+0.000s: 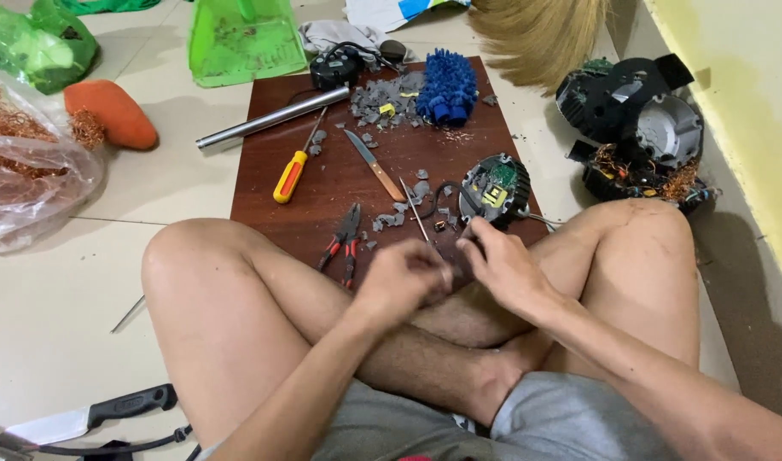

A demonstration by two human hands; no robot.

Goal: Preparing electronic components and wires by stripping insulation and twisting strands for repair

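— Shorts and my crossed legs are filling the bottom. What are the hands doing?
— I'm holding my left hand and right hand together over my shins, fingers curling round something small; can't tell what, it's hidden.
— And the motor?
— Motor is sitting on the board, just beyond my right fingertips.
— Tools?
— Pliers are lying near my left hand, with the knife and screwdriver farther up. Grey scraps are piling beside the blue brush.
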